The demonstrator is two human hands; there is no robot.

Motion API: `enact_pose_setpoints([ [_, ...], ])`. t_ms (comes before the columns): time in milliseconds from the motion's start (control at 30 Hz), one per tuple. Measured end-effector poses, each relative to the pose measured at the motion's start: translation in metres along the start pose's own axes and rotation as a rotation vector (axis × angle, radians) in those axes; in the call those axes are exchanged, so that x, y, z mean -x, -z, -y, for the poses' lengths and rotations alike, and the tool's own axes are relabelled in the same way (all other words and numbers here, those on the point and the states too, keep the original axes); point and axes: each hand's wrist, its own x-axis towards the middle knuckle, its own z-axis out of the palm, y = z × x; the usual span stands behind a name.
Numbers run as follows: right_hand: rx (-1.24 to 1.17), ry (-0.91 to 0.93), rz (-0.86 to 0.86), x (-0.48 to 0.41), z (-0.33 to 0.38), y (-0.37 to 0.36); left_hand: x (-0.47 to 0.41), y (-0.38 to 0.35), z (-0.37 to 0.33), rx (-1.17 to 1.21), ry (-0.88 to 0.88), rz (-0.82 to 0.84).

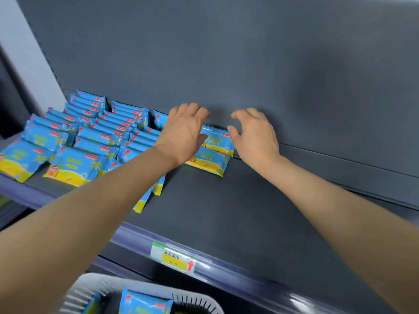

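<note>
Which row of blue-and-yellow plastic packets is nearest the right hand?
The rightmost row of blue-and-yellow packets, only two showing, beside the right hand; the longer rows lie further left.

Left side of the frame, rows of packets [74, 132] in blue and yellow lie overlapping, running from front to back. The dark grey shelf [226, 200] stretches across centre and right, with the grey back panel [226, 53] rising above. Lower centre, a green-and-yellow price label [173, 257] with a red arrow sits in the front rail [249, 277]. Bottom edge: a grey basket [90, 288], spare packets [145, 302] inside.
</note>
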Motion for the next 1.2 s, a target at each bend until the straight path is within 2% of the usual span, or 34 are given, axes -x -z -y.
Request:
enact_pose_setpoints([
  [100,0.033,0.072,-0.069,0.015,0.025,0.027,0.019,0.040,-0.006,0.033,-0.040,-0.119],
  [300,0.055,0.166,-0.171,0.062,0.075,0.073,0.069,0.105,-0.016,0.051,-0.103,-0.244],
  [533,0.045,0.227,-0.235,0.134,0.116,0.092,0.148,0.145,-0.027,0.087,-0.196,-0.268],
  [733,0.032,0.275,-0.255,0.189,0.136,0.080,0.216,0.157,-0.028,0.119,-0.222,-0.257],
  [867,0.044,0.278,-0.190,0.230,0.138,0.046,0.265,0.133,-0.018,0.154,-0.207,-0.170],
  [967,0.038,0.289,-0.047,0.262,0.133,0.008,0.303,0.099,-0.007,0.161,-0.168,-0.025],
  [1100,0.110,0.288,0.331,0.294,0.124,-0.048,0.345,0.044,0.016,0.141,-0.050,0.325],
  [1200,0.175,0.209,0.577,0.307,0.113,-0.082,0.369,0.011,0.031,0.107,0.028,0.571],
])
